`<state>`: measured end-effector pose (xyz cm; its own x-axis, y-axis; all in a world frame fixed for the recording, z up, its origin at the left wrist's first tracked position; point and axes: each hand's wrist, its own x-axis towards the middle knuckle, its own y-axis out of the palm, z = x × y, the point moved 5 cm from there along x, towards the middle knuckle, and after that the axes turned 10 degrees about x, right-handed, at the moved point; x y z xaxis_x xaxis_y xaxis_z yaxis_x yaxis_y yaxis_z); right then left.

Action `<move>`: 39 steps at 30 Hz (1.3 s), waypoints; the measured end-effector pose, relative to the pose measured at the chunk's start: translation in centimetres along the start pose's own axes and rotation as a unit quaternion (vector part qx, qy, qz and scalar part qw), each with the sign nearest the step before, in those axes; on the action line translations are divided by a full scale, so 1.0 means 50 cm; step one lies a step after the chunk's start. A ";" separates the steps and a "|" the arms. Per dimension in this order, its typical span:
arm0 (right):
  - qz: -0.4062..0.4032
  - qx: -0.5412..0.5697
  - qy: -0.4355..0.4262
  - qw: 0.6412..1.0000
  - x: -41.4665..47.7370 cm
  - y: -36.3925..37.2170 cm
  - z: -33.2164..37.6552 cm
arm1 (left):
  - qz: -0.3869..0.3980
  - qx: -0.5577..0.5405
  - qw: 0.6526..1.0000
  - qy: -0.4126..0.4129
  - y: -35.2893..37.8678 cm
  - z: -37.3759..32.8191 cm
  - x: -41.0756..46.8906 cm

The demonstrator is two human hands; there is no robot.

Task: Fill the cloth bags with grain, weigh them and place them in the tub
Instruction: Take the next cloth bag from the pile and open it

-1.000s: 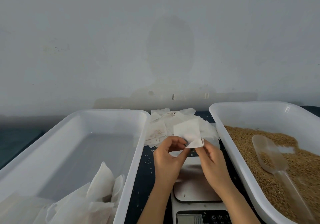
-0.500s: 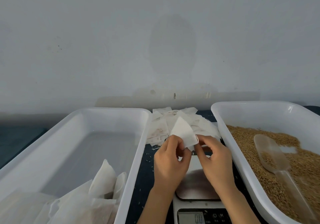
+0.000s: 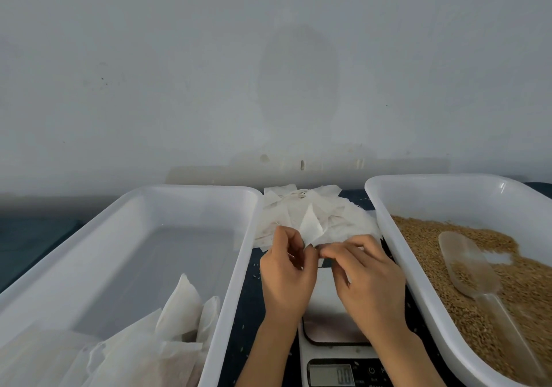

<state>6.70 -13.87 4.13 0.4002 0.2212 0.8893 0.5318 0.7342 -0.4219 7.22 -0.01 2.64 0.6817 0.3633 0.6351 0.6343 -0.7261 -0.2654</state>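
The left hand (image 3: 286, 270) and right hand (image 3: 367, 276) are both pinching one empty bag (image 3: 311, 225) at its lower edge, fingertips curled on the cloth. They are holding it just above the scale (image 3: 324, 286). The cloth is looking thin and clingy. If its layers are not parting, grain (image 3: 418, 237) from the scoop (image 3: 466, 262) could be spilling past a half-open mouth.

White cloth bag (image 3: 311, 225), upright, near scale (image 3: 326, 292)
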 end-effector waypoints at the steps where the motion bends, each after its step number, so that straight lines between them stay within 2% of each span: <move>1: 0.010 0.007 0.010 1.000 0.001 0.001 -0.002 | 0.002 -0.011 1.000 -0.003 -0.001 0.000 0.002; 12: 0.149 0.034 0.055 0.987 -0.012 0.023 -0.014 | 0.050 -0.025 0.998 -0.014 0.004 0.004 0.002; 16: 0.122 0.043 0.067 0.989 -0.010 0.019 -0.015 | 0.060 -0.015 0.998 -0.016 0.003 0.006 0.003; 19: 0.110 0.059 0.074 0.989 -0.007 0.013 -0.022 | 0.082 -0.017 0.996 0.021 -0.001 -0.008 0.008; 21: 0.106 0.083 0.086 0.987 -0.010 0.013 -0.027 | 0.125 -0.042 0.991 0.035 -0.003 -0.011 0.012; 23: 0.086 0.137 0.126 0.979 -0.012 0.012 -0.036 | 0.214 -0.058 0.975 0.014 0.003 -0.003 0.010; 25: 0.062 0.194 0.181 0.962 -0.016 0.012 -0.050 | 0.311 -0.036 0.950 0.003 0.013 0.003 0.000; 27: 0.049 0.228 0.211 0.949 -0.019 0.012 -0.059 | 0.349 -0.003 0.937 0.013 0.024 0.006 -0.010; 33: 0.083 0.238 0.161 0.954 -0.014 0.013 -0.041 | 0.301 0.057 0.952 0.002 0.019 0.010 -0.002; 39: 0.105 0.239 0.167 0.951 -0.010 0.014 -0.026 | 0.280 0.072 0.957 -0.010 0.012 0.019 0.006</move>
<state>7.85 -14.31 3.13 0.7169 0.2382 0.6553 0.0452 0.9220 -0.3846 8.13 0.23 1.98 0.9353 -0.0463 0.3508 0.2112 -0.7223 -0.6585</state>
